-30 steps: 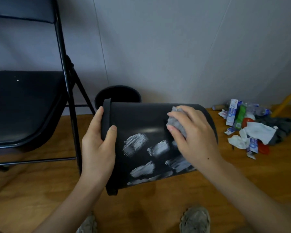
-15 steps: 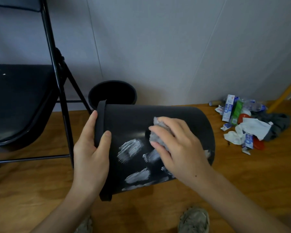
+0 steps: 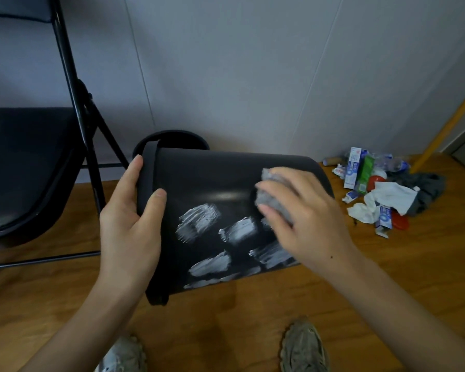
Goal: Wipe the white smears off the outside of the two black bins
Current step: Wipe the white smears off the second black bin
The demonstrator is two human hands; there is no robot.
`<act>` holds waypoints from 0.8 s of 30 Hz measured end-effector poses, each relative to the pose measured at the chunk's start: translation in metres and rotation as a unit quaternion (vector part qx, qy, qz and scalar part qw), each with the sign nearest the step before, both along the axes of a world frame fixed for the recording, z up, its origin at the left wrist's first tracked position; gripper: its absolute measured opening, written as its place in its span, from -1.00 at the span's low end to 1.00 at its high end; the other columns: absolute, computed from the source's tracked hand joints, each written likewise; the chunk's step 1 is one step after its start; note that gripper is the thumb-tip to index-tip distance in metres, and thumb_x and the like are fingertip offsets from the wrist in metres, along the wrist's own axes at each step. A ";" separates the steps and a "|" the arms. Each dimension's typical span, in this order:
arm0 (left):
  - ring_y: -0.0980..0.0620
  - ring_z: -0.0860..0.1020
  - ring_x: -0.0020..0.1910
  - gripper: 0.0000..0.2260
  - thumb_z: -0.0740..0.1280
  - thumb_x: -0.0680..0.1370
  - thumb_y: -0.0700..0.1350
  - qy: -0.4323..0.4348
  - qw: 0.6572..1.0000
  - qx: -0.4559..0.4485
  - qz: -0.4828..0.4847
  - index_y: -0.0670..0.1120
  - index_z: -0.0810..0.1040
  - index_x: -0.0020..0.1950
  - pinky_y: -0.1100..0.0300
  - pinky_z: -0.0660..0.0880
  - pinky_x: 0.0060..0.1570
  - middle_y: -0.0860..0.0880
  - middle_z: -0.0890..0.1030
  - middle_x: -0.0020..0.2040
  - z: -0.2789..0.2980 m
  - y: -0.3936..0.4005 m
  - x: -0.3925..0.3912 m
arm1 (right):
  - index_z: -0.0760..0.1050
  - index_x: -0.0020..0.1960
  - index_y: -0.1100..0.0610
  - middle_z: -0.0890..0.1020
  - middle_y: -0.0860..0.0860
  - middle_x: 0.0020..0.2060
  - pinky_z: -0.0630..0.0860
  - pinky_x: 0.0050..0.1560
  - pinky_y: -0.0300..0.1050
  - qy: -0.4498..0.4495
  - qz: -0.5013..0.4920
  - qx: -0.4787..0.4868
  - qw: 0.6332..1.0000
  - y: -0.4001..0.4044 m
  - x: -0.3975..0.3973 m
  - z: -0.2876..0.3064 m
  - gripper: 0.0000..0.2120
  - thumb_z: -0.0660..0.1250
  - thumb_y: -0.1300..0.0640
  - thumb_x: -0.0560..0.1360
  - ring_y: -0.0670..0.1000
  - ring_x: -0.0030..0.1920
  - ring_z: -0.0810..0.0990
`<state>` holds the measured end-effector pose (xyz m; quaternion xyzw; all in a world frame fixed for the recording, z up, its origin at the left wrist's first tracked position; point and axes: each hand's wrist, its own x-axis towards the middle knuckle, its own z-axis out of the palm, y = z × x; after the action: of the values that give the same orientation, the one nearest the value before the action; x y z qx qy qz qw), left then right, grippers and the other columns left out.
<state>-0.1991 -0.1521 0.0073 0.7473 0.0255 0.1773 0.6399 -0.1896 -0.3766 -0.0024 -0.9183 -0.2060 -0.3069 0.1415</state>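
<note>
The wiping of the first bin is under way. The round black plastic bin (image 3: 220,181) is held on its side above the brown wooden floor (image 3: 387,277), its open rim to the left, where the left hand (image 3: 130,229) grips it — fingers curled over the lip, thumb pressed on the outer wall. The right hand (image 3: 304,218) pinches a crumpled grey cloth wad (image 3: 275,194) and presses it on the upper right of the wall, just above the patches of white smears (image 3: 215,237); the hand is somewhat blurred, so exactly how the fingers lie is hard to tell. Most smears remain, so the job looks barely begun. Next, the cloth should sweep down and left across them. The second black bin (image 3: 172,136) stands upright behind — its outside is mostly hidden.
</note>
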 end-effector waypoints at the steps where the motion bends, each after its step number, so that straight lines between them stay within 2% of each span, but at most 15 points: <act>1: 0.43 0.50 0.07 -0.53 0.22 0.62 -0.20 -0.001 1.000 -0.002 -0.003 0.03 0.24 0.51 0.54 0.46 -0.11 0.32 0.48 0.06 0.001 0.001 0.000 | 0.57 0.19 0.17 0.57 0.10 0.16 0.32 0.15 -0.34 0.013 -0.027 0.018 0.999 -0.007 0.003 0.001 -0.68 0.21 0.03 0.55 0.05 0.17 0.50; 3: 0.40 0.50 0.08 -0.52 0.22 0.62 -0.21 -0.001 1.000 -0.004 -0.011 0.04 0.23 0.51 0.51 0.48 -0.09 0.30 0.49 0.07 0.001 0.001 0.002 | 0.56 0.21 0.16 0.57 0.09 0.16 0.24 0.11 -0.40 0.036 -0.090 0.061 0.993 -0.018 0.010 0.003 -0.67 0.22 0.01 0.57 0.07 0.17 0.52; 6: 0.46 0.48 0.07 -0.52 0.22 0.62 -0.21 0.002 1.000 -0.002 -0.013 0.02 0.23 0.52 0.53 0.46 -0.06 0.33 0.46 0.09 -0.001 -0.004 0.004 | 0.56 0.20 0.18 0.57 0.12 0.15 0.28 0.08 -0.33 0.034 -0.119 0.087 0.989 -0.005 0.017 0.002 -0.72 0.32 0.07 0.56 0.13 0.15 0.53; 9: 0.41 0.51 0.06 -0.53 0.22 0.61 -0.20 0.009 0.999 -0.011 -0.030 0.01 0.24 0.51 0.47 0.50 -0.08 0.27 0.49 0.13 0.000 -0.012 0.005 | 0.57 0.20 0.18 0.57 0.13 0.17 0.40 0.12 -0.21 0.007 -0.025 0.063 0.998 0.038 0.012 0.001 -0.70 0.29 0.05 0.54 0.12 0.18 0.52; 11: 0.38 0.55 0.00 -0.54 0.21 0.62 -0.21 0.013 0.999 -0.025 -0.037 0.01 0.24 0.50 0.45 0.52 -0.15 0.25 0.51 0.06 0.002 -0.014 0.006 | 0.57 0.19 0.18 0.58 0.14 0.17 0.44 0.14 -0.18 -0.005 0.048 0.037 0.998 0.057 0.003 -0.001 -0.68 0.26 0.05 0.53 0.09 0.19 0.49; 13: 0.36 0.55 0.02 -0.54 0.21 0.62 -0.20 0.008 0.999 -0.028 -0.034 0.00 0.23 0.51 0.42 0.54 -0.11 0.27 0.52 0.03 0.005 -0.014 0.007 | 0.58 0.18 0.19 0.59 0.15 0.15 0.46 0.12 -0.18 -0.021 0.096 0.006 0.995 0.060 -0.001 -0.001 -0.68 0.26 0.05 0.53 0.07 0.18 0.47; 16: 0.31 0.59 -0.04 -0.53 0.20 0.62 -0.20 0.014 0.998 -0.046 -0.048 0.04 0.22 0.51 0.41 0.53 -0.21 0.29 0.58 -0.06 0.008 -0.016 0.008 | 0.58 0.17 0.19 0.59 0.14 0.14 0.49 0.11 -0.17 -0.032 0.068 0.020 0.997 0.046 0.009 0.002 -0.68 0.27 0.03 0.53 0.06 0.15 0.50; 18: 0.31 0.59 -0.03 -0.52 0.21 0.62 -0.18 0.015 0.998 -0.031 -0.051 0.05 0.21 0.52 0.40 0.54 -0.19 0.33 0.55 -0.07 0.009 -0.020 0.009 | 0.57 0.20 0.17 0.59 0.12 0.15 0.54 0.09 -0.12 -0.004 0.017 0.068 0.998 0.042 0.017 0.006 -0.67 0.25 0.01 0.55 0.08 0.17 0.53; 20: 0.32 0.58 -0.02 -0.52 0.20 0.62 -0.18 0.016 0.998 -0.027 -0.050 0.05 0.20 0.52 0.40 0.55 -0.16 0.36 0.56 -0.09 0.009 -0.023 0.010 | 0.56 0.21 0.17 0.58 0.12 0.17 0.52 0.11 -0.14 0.005 0.007 0.081 0.997 0.049 0.016 0.006 -0.67 0.25 0.01 0.55 0.09 0.18 0.53; 22: 0.34 0.56 0.03 -0.53 0.20 0.62 -0.18 0.019 0.998 -0.026 -0.046 0.02 0.21 0.52 0.40 0.54 -0.05 0.31 0.56 -0.04 0.008 -0.023 0.012 | 0.57 0.18 0.18 0.57 0.15 0.17 0.46 0.15 -0.18 -0.015 0.057 0.047 0.997 0.059 0.005 0.001 -0.70 0.28 0.05 0.53 0.10 0.19 0.49; 24: 0.43 0.51 0.04 -0.54 0.19 0.63 -0.18 0.021 0.999 -0.014 -0.037 -0.01 0.21 0.52 0.50 0.47 -0.04 0.29 0.52 0.01 0.008 -0.024 0.012 | 0.59 0.13 0.19 0.58 0.17 0.16 0.45 0.17 -0.15 -0.029 0.138 -0.012 0.990 0.060 -0.006 -0.002 -0.76 0.30 0.09 0.54 0.11 0.18 0.47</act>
<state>-0.1869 -0.1759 0.0155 0.7422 0.0135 0.1371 0.6559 -0.1954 -0.3165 -0.0043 -0.8732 -0.3387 -0.3087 0.1656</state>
